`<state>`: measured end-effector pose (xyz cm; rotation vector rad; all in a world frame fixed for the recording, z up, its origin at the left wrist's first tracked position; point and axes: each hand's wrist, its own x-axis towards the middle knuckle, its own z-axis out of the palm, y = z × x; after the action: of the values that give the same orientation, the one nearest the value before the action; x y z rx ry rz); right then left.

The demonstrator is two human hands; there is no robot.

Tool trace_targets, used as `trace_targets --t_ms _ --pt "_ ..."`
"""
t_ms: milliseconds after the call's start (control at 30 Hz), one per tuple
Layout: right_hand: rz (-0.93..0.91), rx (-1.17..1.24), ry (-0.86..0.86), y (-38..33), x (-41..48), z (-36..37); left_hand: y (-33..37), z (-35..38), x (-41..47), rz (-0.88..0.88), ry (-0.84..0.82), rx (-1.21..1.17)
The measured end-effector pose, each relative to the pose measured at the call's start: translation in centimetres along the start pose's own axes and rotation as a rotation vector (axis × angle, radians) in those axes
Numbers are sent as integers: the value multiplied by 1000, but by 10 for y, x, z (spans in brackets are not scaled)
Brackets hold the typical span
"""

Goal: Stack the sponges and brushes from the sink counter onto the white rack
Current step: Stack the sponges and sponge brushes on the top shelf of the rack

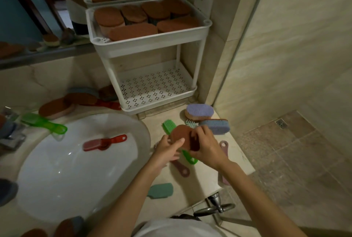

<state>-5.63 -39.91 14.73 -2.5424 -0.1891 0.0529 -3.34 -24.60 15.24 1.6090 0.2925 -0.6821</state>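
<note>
Our left hand (168, 148) and right hand (206, 148) both clasp an oval, coarse brown sponge (180, 133), at five o'clock from the perforated white rack (144, 46).

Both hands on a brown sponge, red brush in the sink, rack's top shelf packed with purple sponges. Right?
Not quite. In the head view the sponges on the top shelf of the white rack are brown, not purple; the purple sponges lie on the counter by the rack. The rest holds: left hand and right hand hold the brown sponge, and the red brush lies in the sink.
</note>
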Motion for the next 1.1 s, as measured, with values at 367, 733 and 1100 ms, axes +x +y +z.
trace_targets --t_ms 367,733,1100 --pt "405 -510 -43 67 36 -17 10 -33 0 75 268 -173" --pt "182 -153 304 27 30 -27 32 -32 -18 52 119 -371" --pt "-135 878 129 -98 51 -94 101 -56 -42 339 87 -677"
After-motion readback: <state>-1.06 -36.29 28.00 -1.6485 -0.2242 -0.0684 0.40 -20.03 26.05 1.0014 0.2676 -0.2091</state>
